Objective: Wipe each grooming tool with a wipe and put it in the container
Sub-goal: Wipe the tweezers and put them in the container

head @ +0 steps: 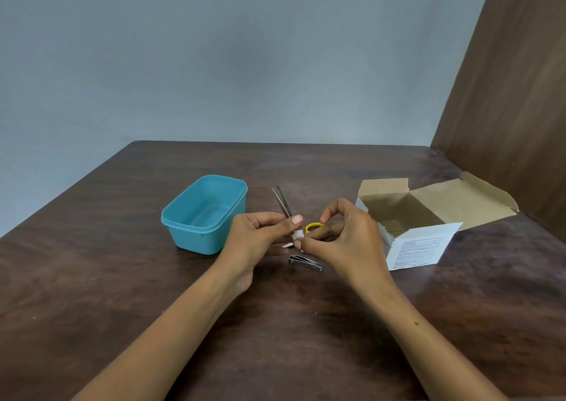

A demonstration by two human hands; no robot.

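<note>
Both hands pinch a small white wipe packet above the worktop.
Left hand [260, 232] and right hand [346, 235] grip the packet [298, 235] between teal container [183, 229] and open box [422, 247]; nail clipper [304, 262] lies just below.

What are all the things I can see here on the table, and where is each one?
Container: one, teal, open and empty, on the table left of the hands.
Tweezers: one, silver, behind the left hand; the near end is hidden, so I cannot tell whether they are held.
Nail clipper: one, silver, lying on the table just in front of the hands.
Yellow ring: one, partly hidden behind the fingers; probably a tool's handle.
Wipe packet: one, small and white, pinched between both hands.
Cardboard box: one, white outside and brown inside, flaps open, to the right.
Table: one, dark brown wood.
Left hand: on the packet.
Right hand: on the packet.
</note>
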